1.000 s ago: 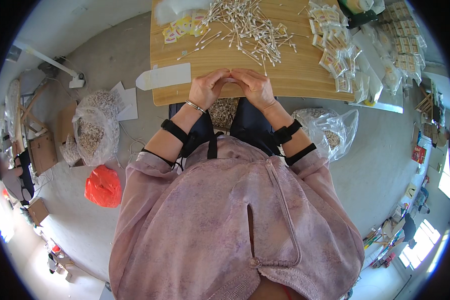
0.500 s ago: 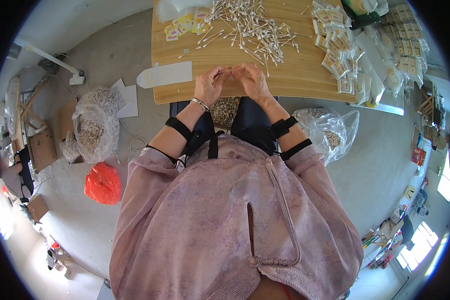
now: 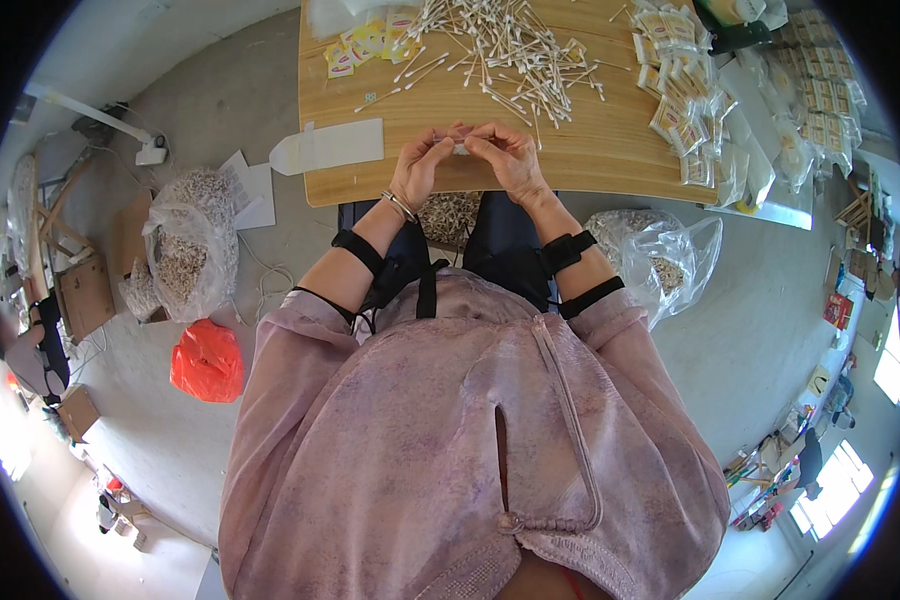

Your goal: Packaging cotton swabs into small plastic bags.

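Both hands meet over the near edge of the wooden table (image 3: 350, 185). My left hand (image 3: 418, 165) and my right hand (image 3: 508, 160) pinch a small whitish thing (image 3: 460, 147) between their fingertips. The fingers cover most of it, so its kind does not show. Beyond the hands lies a loose heap of cotton swabs (image 3: 500, 50), with a few stray ones at its edges. Several small yellow and white printed cards (image 3: 355, 52) sit left of the heap. A white paper strip (image 3: 330, 148) lies left of my left hand and juts past the table's edge.
Filled small packets (image 3: 680, 90) are piled on the table's right side, beside clear plastic bags (image 3: 760, 150). On the floor stand a clear sack of swabs (image 3: 185, 250) and a red plastic bag (image 3: 207, 360) at left, and another clear bag (image 3: 660, 260) at right.
My fingers have shifted around the small thing, and more of its whitish surface shows between them. The view has moved slightly; the things on the table lie as before.
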`<state>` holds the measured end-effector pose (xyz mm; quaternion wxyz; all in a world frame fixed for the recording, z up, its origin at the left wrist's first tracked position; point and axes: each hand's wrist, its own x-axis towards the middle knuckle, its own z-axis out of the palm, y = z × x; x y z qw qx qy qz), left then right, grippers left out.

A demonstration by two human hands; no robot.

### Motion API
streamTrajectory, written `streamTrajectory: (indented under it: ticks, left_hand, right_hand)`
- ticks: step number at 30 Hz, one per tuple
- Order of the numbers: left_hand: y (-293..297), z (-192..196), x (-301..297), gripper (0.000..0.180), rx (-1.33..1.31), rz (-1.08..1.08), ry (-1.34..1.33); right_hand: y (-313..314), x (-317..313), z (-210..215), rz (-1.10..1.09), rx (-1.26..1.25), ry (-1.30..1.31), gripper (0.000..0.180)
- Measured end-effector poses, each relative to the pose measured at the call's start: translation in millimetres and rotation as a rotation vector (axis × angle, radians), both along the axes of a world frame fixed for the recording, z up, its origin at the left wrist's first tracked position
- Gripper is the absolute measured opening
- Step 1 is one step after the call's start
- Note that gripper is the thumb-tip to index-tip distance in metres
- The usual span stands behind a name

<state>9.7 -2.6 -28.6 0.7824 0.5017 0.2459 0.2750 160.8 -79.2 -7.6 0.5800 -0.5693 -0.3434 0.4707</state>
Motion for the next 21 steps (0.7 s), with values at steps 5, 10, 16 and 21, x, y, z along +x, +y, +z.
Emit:
streamTrajectory:
  ticks: [5, 10, 16, 21]
  left_hand:
    - [6, -2, 3, 0.019, -0.123, -0.049, -0.122]
    - [8, 3, 5, 0.020, -0.188, -0.089, -0.154]
    - [12, 2, 5, 0.021, -0.144, -0.085, -0.070]
    - [10, 23, 0, 0.017, 0.384, -0.013, 0.292]
  right_hand:
    - [0, 2, -2, -0.004, 0.037, 0.120, 0.005]
    - [1, 5, 3, 0.024, 0.011, 0.132, 0.003]
    - [4, 7, -1, 0.031, -0.022, -0.023, 0.004]
    - [3, 11, -3, 0.035, 0.047, -0.247, 0.011]
